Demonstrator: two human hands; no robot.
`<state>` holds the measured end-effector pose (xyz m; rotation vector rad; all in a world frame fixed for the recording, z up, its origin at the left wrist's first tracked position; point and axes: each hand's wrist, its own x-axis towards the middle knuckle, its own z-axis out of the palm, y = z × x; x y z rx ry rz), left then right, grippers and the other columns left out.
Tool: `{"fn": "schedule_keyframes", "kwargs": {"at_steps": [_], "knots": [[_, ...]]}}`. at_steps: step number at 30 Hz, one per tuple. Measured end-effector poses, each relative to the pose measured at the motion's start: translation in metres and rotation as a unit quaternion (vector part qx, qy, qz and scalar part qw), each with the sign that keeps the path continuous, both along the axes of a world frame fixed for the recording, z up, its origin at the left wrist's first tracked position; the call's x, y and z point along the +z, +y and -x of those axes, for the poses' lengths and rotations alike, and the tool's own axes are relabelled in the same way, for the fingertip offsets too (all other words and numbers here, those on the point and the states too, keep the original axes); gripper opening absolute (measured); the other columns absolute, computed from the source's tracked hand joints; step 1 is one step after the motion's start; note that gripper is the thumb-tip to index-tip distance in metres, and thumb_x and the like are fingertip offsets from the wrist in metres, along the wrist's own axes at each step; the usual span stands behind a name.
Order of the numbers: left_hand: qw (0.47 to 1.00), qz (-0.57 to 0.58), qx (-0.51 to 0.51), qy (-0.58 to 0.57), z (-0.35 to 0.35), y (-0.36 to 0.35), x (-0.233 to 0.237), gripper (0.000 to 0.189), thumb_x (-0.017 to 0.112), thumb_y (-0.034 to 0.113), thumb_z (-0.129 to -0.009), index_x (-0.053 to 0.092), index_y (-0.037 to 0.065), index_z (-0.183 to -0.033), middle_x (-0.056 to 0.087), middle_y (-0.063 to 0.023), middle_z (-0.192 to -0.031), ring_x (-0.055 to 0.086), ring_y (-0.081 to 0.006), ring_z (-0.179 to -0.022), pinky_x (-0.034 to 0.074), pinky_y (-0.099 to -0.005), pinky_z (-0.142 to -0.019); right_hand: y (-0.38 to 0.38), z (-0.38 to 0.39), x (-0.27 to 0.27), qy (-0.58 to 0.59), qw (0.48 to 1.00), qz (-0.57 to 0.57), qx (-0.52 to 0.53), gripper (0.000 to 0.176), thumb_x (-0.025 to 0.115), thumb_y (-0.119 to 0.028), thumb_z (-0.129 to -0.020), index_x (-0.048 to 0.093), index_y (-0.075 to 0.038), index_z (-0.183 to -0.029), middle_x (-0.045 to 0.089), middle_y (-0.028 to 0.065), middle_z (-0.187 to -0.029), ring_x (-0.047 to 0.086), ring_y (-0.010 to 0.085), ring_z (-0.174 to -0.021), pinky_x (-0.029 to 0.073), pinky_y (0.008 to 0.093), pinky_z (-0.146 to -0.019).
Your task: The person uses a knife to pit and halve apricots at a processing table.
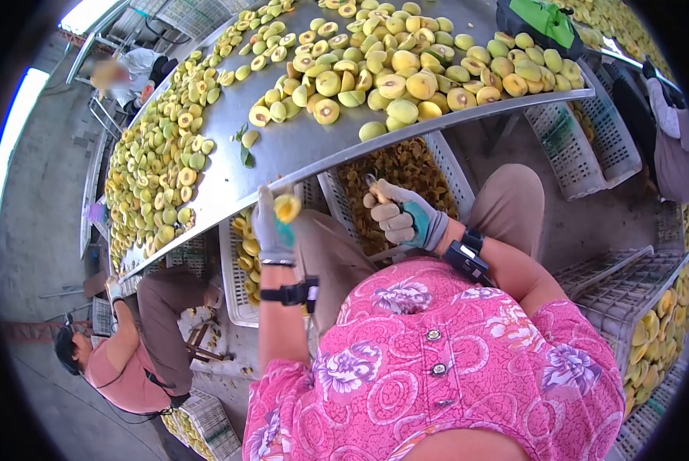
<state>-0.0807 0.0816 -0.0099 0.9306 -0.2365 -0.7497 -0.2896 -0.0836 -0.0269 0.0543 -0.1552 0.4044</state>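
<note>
My left hand [269,224], in a grey and teal work glove, is closed on a yellow peach half [287,207] just below the table's edge. My right hand [407,217], gloved alike, grips a small hand tool [373,184] with a light brown handle and a short metal tip; the tip's exact shape is too small to make out. Under that hand stands a white crate [452,165] of brown peach stones and scraps. To the left, partly hidden by my left arm, another white crate [242,313] holds yellow peach halves.
A metal table [283,157] carries heaps of green-yellow peaches [406,61], many halved. A leafy sprig [244,150] lies on it. One co-worker [133,361] sits at left, another person [133,73] beyond. Stacked crates [629,284] stand at my right.
</note>
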Motion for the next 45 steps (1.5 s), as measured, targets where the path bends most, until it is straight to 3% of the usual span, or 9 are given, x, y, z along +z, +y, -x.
{"fn": "schedule_keyframes", "kwargs": {"at_steps": [2, 4, 14, 21, 23, 26, 28, 35, 45], "knots": [[0.93, -0.231, 0.106, -0.266, -0.042, 0.036, -0.001, 0.036, 0.057, 0.03, -0.093, 0.064, -0.003, -0.104, 0.063, -0.0142, -0.103, 0.06, -0.0244, -0.096, 0.049, -0.0368, -0.085, -0.005, -0.007, -0.028, 0.06, 0.996, -0.002, -0.065, 0.04, 0.04, -0.046, -0.101, 0.055, -0.009, -0.101, 0.036, -0.0064, -0.06, 0.03, 0.0056, -0.042, 0.026, 0.0237, -0.036], [0.743, -0.443, 0.155, -0.477, -0.038, 0.037, 0.03, 0.04, 0.061, 0.03, -0.089, 0.063, -0.003, -0.113, 0.058, -0.0131, -0.118, 0.055, -0.0249, -0.111, 0.044, -0.0335, -0.095, -0.005, -0.01, -0.024, 0.135, 0.984, 0.065, -0.091, 0.038, 0.042, -0.046, -0.1, 0.055, -0.01, -0.097, 0.037, -0.0064, -0.06, 0.03, 0.0059, -0.042, 0.025, 0.0236, -0.037], [0.643, -0.457, 0.007, -0.614, -0.068, -0.151, 0.023, 0.067, 0.066, 0.035, -0.083, 0.041, 0.009, -0.139, 0.056, -0.0236, -0.122, 0.055, -0.0365, -0.114, 0.044, -0.0426, -0.096, -0.01, -0.013, -0.028, 0.161, 0.956, 0.236, -0.06, 0.037, 0.049, -0.055, -0.094, 0.051, -0.018, -0.09, 0.044, -0.0075, -0.063, 0.038, 0.0061, -0.045, 0.029, 0.0233, -0.04], [0.573, -0.527, -0.009, -0.628, -0.05, -0.172, 0.018, 0.053, 0.066, 0.031, -0.08, 0.052, 0.012, -0.128, 0.054, -0.0262, -0.116, 0.057, -0.0408, -0.105, 0.048, -0.0441, -0.09, -0.009, -0.008, -0.01, 0.145, 0.878, 0.433, -0.146, 0.044, 0.049, -0.054, -0.094, 0.052, -0.01, -0.092, 0.047, -0.0023, -0.061, 0.042, 0.0101, -0.039, 0.035, 0.0276, -0.033], [0.574, -0.509, -0.022, -0.641, -0.056, -0.168, 0.005, 0.053, 0.068, 0.027, -0.077, 0.053, 0.008, -0.125, 0.055, -0.023, -0.11, 0.059, -0.0378, -0.101, 0.049, -0.0426, -0.089, -0.007, -0.008, 0.0, 0.166, 0.851, 0.469, -0.166, 0.041, 0.049, -0.052, -0.095, 0.052, -0.012, -0.095, 0.048, -0.0019, -0.062, 0.042, 0.0096, -0.038, 0.034, 0.0255, -0.033], [0.948, -0.212, -0.05, -0.232, -0.04, -0.154, 0.007, 0.049, 0.064, 0.017, -0.075, 0.054, 0.003, -0.12, 0.058, -0.0166, -0.106, 0.062, -0.0292, -0.095, 0.051, -0.0437, -0.087, -0.005, -0.006, 0.028, 0.198, 0.803, 0.525, -0.203, 0.036, 0.049, -0.049, -0.096, 0.051, -0.013, -0.098, 0.05, -0.0009, -0.062, 0.042, 0.0092, -0.037, 0.032, 0.0234, -0.032], [0.985, -0.099, -0.062, -0.128, -0.023, -0.137, 0.013, 0.042, 0.062, 0.015, -0.078, 0.054, 0.002, -0.117, 0.06, -0.0154, -0.106, 0.062, -0.0291, -0.096, 0.052, -0.0443, -0.086, -0.01, -0.005, 0.037, 0.187, 0.79, 0.547, -0.205, 0.037, 0.049, -0.043, -0.096, 0.048, -0.011, -0.115, 0.049, 0.0007, -0.069, 0.045, 0.0098, -0.04, 0.037, 0.0258, -0.033], [0.964, 0.187, -0.115, 0.151, 0.03, -0.11, 0.024, 0.033, 0.047, 0.031, -0.099, 0.053, 0.006, -0.119, 0.061, -0.0168, -0.115, 0.06, -0.0325, -0.104, 0.048, -0.0504, -0.095, -0.006, -0.011, 0.067, 0.136, 0.694, 0.655, -0.267, 0.03, 0.047, -0.036, -0.098, 0.048, -0.009, -0.111, 0.048, 0.0003, -0.067, 0.044, 0.0089, -0.04, 0.037, 0.0258, -0.032], [0.981, 0.145, -0.115, 0.059, 0.06, -0.101, 0.013, 0.033, 0.043, 0.031, -0.101, 0.051, 0.004, -0.117, 0.059, -0.0132, -0.105, 0.06, -0.0267, -0.094, 0.051, -0.041, -0.089, -0.002, -0.012, 0.065, 0.119, 0.687, 0.659, -0.282, 0.035, 0.049, -0.033, -0.098, 0.046, -0.006, -0.12, 0.049, -0.0006, -0.065, 0.044, 0.0087, -0.04, 0.035, 0.0257, -0.033]]}}
